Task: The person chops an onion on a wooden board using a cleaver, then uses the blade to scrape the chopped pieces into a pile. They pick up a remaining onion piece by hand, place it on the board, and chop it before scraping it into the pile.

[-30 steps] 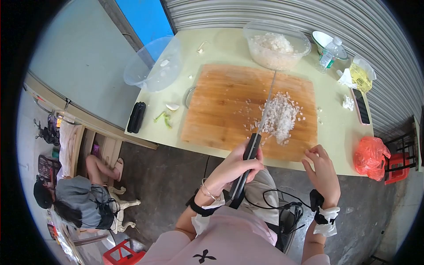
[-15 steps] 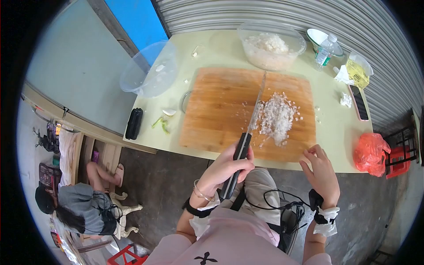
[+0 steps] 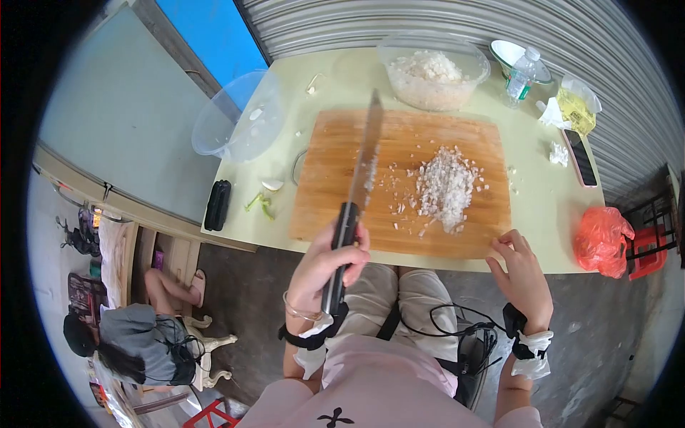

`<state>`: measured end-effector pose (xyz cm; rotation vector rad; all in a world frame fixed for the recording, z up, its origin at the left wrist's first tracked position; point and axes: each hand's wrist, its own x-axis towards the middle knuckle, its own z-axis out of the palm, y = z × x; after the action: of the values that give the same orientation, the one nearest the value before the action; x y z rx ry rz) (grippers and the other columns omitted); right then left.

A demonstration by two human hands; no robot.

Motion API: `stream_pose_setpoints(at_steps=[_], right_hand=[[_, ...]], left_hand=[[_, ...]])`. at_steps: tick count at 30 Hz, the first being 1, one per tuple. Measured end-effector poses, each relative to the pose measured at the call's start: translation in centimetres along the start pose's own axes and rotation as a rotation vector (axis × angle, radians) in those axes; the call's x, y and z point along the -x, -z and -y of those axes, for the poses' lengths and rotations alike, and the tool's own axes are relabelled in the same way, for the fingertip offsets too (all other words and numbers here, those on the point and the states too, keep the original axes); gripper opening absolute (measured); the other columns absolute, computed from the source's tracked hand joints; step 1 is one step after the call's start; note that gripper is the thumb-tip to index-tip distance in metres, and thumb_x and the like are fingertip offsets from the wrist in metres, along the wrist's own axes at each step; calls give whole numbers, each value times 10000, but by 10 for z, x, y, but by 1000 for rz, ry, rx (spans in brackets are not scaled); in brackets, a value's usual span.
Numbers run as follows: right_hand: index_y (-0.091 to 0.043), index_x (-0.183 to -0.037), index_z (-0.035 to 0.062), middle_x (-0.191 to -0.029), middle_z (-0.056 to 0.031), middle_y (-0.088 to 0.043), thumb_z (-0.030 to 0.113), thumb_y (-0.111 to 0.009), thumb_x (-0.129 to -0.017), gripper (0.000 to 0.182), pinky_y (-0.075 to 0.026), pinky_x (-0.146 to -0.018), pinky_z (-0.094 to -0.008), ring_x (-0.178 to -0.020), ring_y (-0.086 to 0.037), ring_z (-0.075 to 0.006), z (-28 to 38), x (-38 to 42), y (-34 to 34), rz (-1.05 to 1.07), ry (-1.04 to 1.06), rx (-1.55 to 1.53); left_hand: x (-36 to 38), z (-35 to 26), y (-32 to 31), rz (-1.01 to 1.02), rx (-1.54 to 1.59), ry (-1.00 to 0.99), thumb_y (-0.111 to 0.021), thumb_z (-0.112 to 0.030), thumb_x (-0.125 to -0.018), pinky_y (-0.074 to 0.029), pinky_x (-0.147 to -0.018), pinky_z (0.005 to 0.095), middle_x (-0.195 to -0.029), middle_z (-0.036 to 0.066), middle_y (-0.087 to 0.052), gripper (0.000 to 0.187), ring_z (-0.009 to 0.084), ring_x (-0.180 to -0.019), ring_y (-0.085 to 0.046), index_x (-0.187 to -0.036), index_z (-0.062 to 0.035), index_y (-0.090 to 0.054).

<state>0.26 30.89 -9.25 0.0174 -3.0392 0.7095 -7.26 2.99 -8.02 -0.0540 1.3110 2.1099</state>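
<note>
My left hand (image 3: 325, 264) grips the black handle of a large knife (image 3: 365, 158), whose blade is lifted over the left half of the wooden cutting board (image 3: 342, 207). A pile of finely chopped white pieces (image 3: 446, 187) lies on the board's right half, apart from the blade. Near the table's front edge my right hand (image 3: 522, 274) hovers with fingers loosely curled and nothing in it, just below the board's right corner.
A clear bowl of chopped white pieces (image 3: 433, 71) stands behind the board, an empty clear bowl (image 3: 239, 118) at the left. A phone (image 3: 580, 158), a water bottle (image 3: 519, 75), an orange bag (image 3: 603, 241) and a black case (image 3: 217, 205) sit around. A person (image 3: 132, 335) sits lower left.
My left hand has swung the knife leftwards and up, away from the chopped pile. The right hand has stayed by the table edge.
</note>
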Motion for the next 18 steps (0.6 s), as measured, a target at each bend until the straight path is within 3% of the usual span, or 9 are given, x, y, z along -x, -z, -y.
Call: stream_pose_setpoints(at_steps=[3, 6, 14, 15, 18], right_hand=[[-542, -944, -51, -954, -155, -485, 101, -578, -778, 228, -436, -763, -398, -904, -518, -323, 1, 0, 0, 6, -13, 2], [-543, -941, -55, -951, -154, -485, 98, -580, -774, 230, -439, -760, -397, -899, -516, -320, 0, 3, 0, 6, -12, 12], [-542, -929, -63, -949, -158, -483, 98, -583, -771, 229, -443, -757, -397, -898, -513, -318, 6, 4, -4, -11, -10, 50], [-540, -931, -61, -953, -158, -483, 99, -582, -773, 228, -443, -758, -397, -901, -513, -318, 7, 1, -4, -21, -16, 56], [-536, -934, -59, -962, -161, -485, 100, -577, -779, 225, -443, -762, -397, -908, -513, -320, 7, 1, -5, -23, -23, 64]], left_hand=[[-2, -4, 10, -160, 18, -80, -528, 59, -674, -308, -373, 205, -651, 43, -442, 262, 85, -419, -416, -887, -26, -400], [-2, 3, 25, -177, 83, -91, -511, 57, -676, -304, -370, 204, -656, 42, -428, 242, 83, -421, -405, -870, -29, -394], [-7, 17, 21, 16, 442, 47, -478, 81, -706, -280, -377, 206, -685, 33, -404, 229, 78, -409, -341, -874, -50, -395], [-12, 17, 14, 17, 377, 33, -421, 100, -734, -269, -363, 194, -682, 27, -370, 220, 75, -405, -319, -896, -48, -406], [-18, 23, -6, 20, 310, 83, -453, 103, -726, -274, -371, 201, -712, 36, -412, 227, 80, -418, -352, -888, -49, -403]])
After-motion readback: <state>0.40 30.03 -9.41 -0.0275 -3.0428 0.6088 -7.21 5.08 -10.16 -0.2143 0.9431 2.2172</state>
